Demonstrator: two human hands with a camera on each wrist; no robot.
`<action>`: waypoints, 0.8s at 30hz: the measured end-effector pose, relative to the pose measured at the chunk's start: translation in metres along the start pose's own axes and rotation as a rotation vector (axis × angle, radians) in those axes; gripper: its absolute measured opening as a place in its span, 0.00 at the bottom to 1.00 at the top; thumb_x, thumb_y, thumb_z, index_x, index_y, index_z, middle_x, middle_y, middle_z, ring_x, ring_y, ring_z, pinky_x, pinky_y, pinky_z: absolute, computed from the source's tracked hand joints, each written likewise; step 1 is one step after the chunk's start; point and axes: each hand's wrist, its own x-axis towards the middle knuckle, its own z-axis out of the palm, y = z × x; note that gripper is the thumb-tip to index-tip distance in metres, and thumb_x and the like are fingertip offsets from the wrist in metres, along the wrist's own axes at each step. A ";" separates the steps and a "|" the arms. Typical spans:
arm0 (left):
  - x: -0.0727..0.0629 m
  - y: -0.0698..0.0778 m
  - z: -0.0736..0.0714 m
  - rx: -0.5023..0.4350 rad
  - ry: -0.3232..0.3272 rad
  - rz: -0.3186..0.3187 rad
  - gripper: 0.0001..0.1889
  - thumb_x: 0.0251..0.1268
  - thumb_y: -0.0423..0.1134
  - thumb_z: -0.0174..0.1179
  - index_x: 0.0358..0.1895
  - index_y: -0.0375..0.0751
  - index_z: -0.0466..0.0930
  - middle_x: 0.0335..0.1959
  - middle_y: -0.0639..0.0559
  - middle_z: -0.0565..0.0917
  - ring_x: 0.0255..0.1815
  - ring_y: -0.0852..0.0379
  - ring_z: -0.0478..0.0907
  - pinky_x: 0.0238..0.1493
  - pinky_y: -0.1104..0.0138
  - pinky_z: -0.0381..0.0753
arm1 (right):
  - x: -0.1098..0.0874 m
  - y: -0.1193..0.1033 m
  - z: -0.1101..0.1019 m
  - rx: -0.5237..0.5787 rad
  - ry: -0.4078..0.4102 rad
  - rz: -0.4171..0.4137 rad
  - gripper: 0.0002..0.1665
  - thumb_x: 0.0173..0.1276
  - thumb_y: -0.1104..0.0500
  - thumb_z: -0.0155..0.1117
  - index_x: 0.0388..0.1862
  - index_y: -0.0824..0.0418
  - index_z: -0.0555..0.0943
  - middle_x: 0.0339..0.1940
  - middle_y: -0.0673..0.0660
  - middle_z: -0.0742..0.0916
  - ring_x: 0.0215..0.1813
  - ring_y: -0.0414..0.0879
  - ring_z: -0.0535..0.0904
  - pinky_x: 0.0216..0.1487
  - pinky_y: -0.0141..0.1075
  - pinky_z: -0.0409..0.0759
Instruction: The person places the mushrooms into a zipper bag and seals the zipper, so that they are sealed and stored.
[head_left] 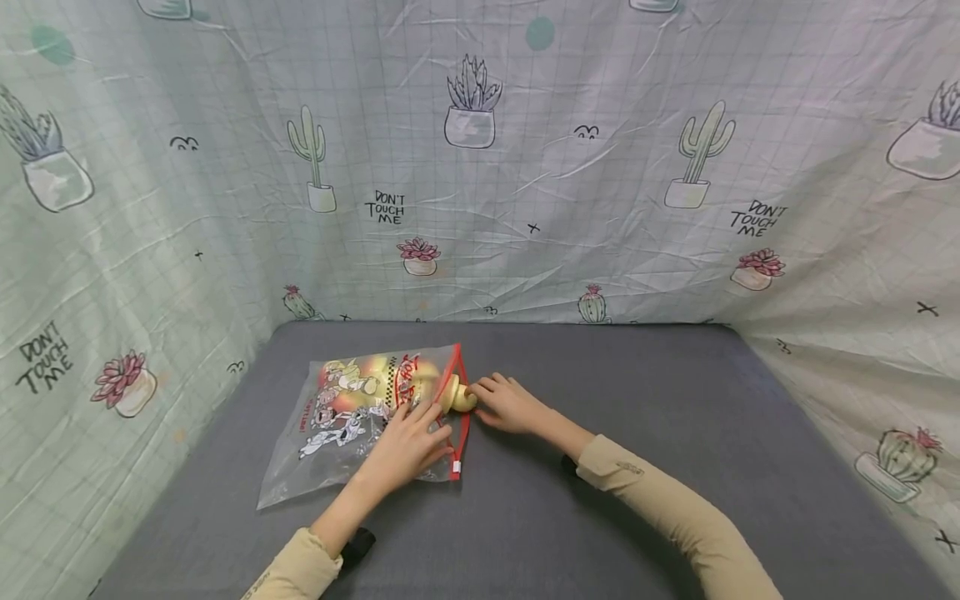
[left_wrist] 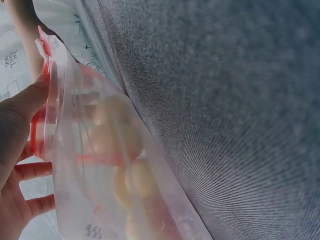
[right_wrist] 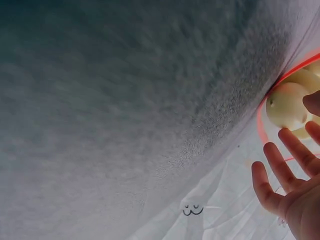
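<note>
A clear zip bag (head_left: 315, 467) with a red zip edge and printed cartoon figures lies on the grey table, its mouth to the right. Several yellow and reddish round fruits (left_wrist: 117, 137) show through its plastic. One pale yellow fruit (right_wrist: 285, 106) sits at the open mouth. My left hand (head_left: 408, 446) holds the bag beside the mouth, thumb by the red edge and fingers along the plastic. My right hand (head_left: 513, 406) is just outside the mouth, thumb and fingertips right at the pale fruit, the other fingers spread in the right wrist view.
The grey table top (head_left: 645, 392) stretches to the right of the bag. A pale curtain (head_left: 540, 208) printed with potted cacti hangs behind and on both sides. A white slider (head_left: 456, 467) sits at the near end of the red zip.
</note>
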 end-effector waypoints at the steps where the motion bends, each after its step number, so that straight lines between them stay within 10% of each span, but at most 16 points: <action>1: 0.000 0.000 0.000 -0.002 -0.003 -0.001 0.10 0.50 0.53 0.61 0.29 0.53 0.75 0.40 0.49 0.76 0.45 0.52 0.73 0.44 0.54 0.72 | -0.002 -0.001 -0.001 0.007 -0.010 -0.010 0.21 0.62 0.54 0.57 0.55 0.54 0.72 0.48 0.51 0.79 0.44 0.45 0.72 0.36 0.38 0.73; 24: -0.002 0.003 0.003 -0.023 0.006 -0.006 0.08 0.49 0.51 0.62 0.29 0.55 0.76 0.41 0.50 0.76 0.46 0.53 0.71 0.43 0.56 0.71 | -0.001 -0.020 0.004 -0.194 -0.062 -0.054 0.30 0.61 0.49 0.56 0.64 0.48 0.65 0.58 0.57 0.73 0.50 0.50 0.69 0.37 0.41 0.73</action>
